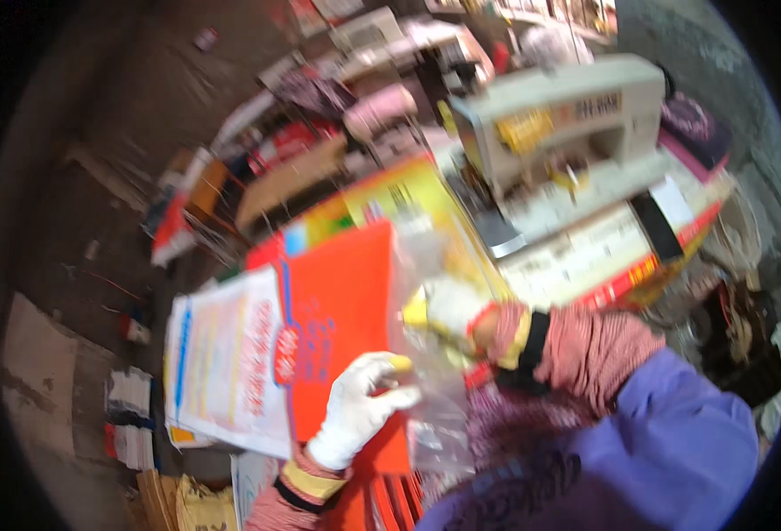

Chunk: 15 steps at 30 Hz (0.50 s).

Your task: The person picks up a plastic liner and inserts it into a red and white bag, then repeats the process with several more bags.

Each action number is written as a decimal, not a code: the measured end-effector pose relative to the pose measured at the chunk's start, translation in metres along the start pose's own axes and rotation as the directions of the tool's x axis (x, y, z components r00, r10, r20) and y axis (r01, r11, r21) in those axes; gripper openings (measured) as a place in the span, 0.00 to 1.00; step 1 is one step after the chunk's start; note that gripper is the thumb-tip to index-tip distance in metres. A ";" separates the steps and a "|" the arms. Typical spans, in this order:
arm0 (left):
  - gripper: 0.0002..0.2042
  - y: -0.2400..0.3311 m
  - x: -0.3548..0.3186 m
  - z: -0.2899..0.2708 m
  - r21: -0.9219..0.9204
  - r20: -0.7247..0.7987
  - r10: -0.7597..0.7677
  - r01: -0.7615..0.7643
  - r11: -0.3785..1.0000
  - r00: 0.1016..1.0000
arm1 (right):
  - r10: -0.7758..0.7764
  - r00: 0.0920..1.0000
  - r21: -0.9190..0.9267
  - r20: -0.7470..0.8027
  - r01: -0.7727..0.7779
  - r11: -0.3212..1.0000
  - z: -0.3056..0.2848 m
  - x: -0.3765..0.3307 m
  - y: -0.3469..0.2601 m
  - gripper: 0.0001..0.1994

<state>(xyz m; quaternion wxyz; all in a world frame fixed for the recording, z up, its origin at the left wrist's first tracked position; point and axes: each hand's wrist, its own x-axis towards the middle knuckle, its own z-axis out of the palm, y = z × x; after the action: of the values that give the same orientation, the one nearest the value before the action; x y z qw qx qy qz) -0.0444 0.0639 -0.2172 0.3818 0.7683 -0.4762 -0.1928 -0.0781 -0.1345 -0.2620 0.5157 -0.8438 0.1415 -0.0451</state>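
My left hand (364, 407), in a white glove with yellow fingertips, is over the right edge of a flat red printed bag (337, 310). Its thumb and forefinger are apart, with nothing plain between them. To the right of it my right hand (451, 310), in a matching glove, is blurred and its fingers look closed on clear plastic film (439, 398). The film runs down along the red bag's right edge. A white printed bag (227, 363) lies against the red one on the left.
A cream sewing machine (567, 133) stands on the worktable at the right. Beyond the bags lies a yellow printed sheet (399, 199). A pink roll (380, 112) and a wooden board (289, 181) are farther back. Bundled stacks (130, 416) sit on the floor at left.
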 end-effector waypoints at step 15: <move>0.04 -0.030 -0.003 -0.122 0.035 -0.803 0.151 -0.206 0.978 0.576 | -0.042 0.999 -0.767 -0.006 0.023 0.641 -0.031 0.013 -0.014 0.10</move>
<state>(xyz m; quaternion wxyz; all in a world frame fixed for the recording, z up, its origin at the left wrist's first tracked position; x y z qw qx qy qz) 0.0526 0.1234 -0.1634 0.5959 0.7085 -0.3223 0.1976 -0.0698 -0.1592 -0.2358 0.1076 -0.9846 0.1381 0.0001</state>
